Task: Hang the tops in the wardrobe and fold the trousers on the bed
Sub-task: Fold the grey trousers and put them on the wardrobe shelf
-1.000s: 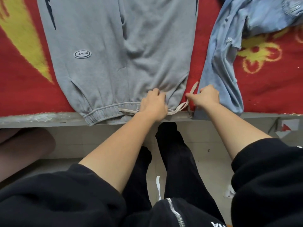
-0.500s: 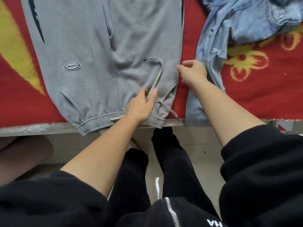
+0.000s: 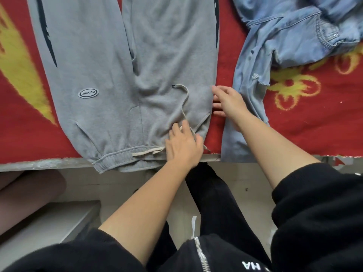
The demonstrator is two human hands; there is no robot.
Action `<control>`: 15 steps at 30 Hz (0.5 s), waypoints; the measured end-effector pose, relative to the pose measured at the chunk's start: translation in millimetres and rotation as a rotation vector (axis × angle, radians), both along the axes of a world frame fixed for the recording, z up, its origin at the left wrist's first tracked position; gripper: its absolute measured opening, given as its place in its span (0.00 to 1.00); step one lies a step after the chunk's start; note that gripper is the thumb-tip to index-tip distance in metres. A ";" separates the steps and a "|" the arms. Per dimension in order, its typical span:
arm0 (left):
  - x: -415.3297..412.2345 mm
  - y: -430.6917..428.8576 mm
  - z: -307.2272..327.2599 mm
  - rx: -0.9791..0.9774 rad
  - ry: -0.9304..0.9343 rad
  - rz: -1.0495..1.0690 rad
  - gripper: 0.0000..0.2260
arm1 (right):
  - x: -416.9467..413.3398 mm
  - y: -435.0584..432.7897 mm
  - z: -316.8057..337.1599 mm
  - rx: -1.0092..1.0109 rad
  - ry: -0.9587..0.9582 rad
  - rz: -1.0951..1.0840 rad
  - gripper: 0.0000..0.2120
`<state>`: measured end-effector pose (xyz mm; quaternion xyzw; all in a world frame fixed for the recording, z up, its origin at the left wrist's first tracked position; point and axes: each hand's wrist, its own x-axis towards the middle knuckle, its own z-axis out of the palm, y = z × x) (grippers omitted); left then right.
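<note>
We are looking down at the grey trousers (image 3: 110,61), which are lying flat and front-up on the red bed cover (image 3: 23,130), with the legs running away from us. Their waistband (image 3: 117,154) is sitting right at the near bed edge (image 3: 39,164) and hanging slightly over it. The left hand (image 3: 183,147) is resting palm-down on the waistband's right part, fingers mostly straight and flat on the cloth, gripping nothing that we can make out. The pale drawstring (image 3: 185,99) is running out from under those fingers and curling up across the trouser front. The right hand (image 3: 228,101) is lying just beside the trousers' right side seam, fingers spread and relaxed, tips at the seam and partly on the red cover, holding nothing. A blue denim garment (image 3: 253,61) is lying crumpled just right of that hand, apart from the trousers. An oval logo patch (image 3: 88,93) is showing on the left leg.
</note>
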<state>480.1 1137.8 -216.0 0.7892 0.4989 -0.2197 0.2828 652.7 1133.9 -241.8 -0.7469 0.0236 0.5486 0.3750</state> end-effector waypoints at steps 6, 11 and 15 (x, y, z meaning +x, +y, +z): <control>-2.3 -6.3 -15.2 0.039 0.126 -0.159 0.22 | 3.8 26.1 6.9 -0.031 -0.106 0.099 0.26; -29.3 32.7 -7.0 -0.122 -0.243 0.192 0.02 | -18.9 59.2 24.1 0.067 -0.137 -0.002 0.25; -81.2 88.1 0.6 -0.240 -0.389 0.498 0.13 | -64.5 120.4 41.4 0.192 -0.194 0.092 0.33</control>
